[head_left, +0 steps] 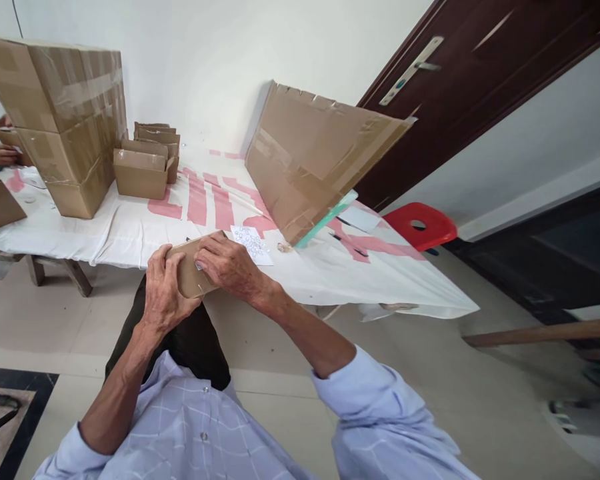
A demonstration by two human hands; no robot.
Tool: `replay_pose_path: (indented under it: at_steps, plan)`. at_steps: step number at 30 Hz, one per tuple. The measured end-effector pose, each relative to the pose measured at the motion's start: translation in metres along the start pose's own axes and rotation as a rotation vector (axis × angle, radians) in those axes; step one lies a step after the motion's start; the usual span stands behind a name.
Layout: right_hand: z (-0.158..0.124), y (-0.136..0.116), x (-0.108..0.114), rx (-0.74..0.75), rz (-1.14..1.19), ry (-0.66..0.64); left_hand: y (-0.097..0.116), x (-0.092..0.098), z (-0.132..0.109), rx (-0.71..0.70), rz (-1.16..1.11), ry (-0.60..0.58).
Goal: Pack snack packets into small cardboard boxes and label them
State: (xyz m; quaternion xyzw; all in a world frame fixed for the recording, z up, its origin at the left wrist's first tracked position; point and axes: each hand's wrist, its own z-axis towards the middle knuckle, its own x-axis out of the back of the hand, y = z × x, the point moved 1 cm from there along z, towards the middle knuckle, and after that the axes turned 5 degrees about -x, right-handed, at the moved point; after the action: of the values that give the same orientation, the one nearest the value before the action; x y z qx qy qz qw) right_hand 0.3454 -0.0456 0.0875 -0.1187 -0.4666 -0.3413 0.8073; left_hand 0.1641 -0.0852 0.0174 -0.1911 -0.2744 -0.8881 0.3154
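Note:
A small brown cardboard box [190, 275] is held over my lap at the table's front edge. My left hand [163, 290] grips it from the left, with the thumb along the near side and the fingers over the far edge. On the box's upper face, the bent fingers of my right hand [230, 265] press a small pale piece [199, 267] that looks like a sticker; the fingertips partly hide it. Just beyond my right hand, a white sheet [251, 244] with many small round shapes lies on the table.
Several small open boxes [140, 173] stand beside a stack of large taped cartons [75, 127]. A big cardboard panel [320, 153] leans on the right over the white-covered table [300, 280]. A red stool [423, 227] stands beyond. Another person's hand [0, 155] shows at far left.

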Motion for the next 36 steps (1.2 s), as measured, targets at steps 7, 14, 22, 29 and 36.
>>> replay_pose_path:
  at_steps: [7,14,22,29,36]
  plan:
    - [0.0036,0.0002,-0.0046,-0.011,-0.078,-0.079,-0.0002,-0.0001,0.0013,-0.002,0.0,-0.016]
    - [0.0043,-0.0048,-0.008,-0.045,-0.11,-0.1,0.0012,0.0013,0.0007,0.0,-0.011,-0.012]
    - [-0.0002,-0.0003,-0.0048,-0.025,-0.026,-0.015,0.0017,0.0017,0.0007,0.001,-0.003,-0.009]
    - [0.0019,0.0005,-0.0022,0.001,0.013,-0.058,0.0006,0.0012,0.0,-0.014,0.006,-0.01]
    - [0.0053,-0.0051,-0.006,-0.035,-0.103,-0.139,0.0014,0.0013,-0.0012,-0.01,0.017,-0.013]
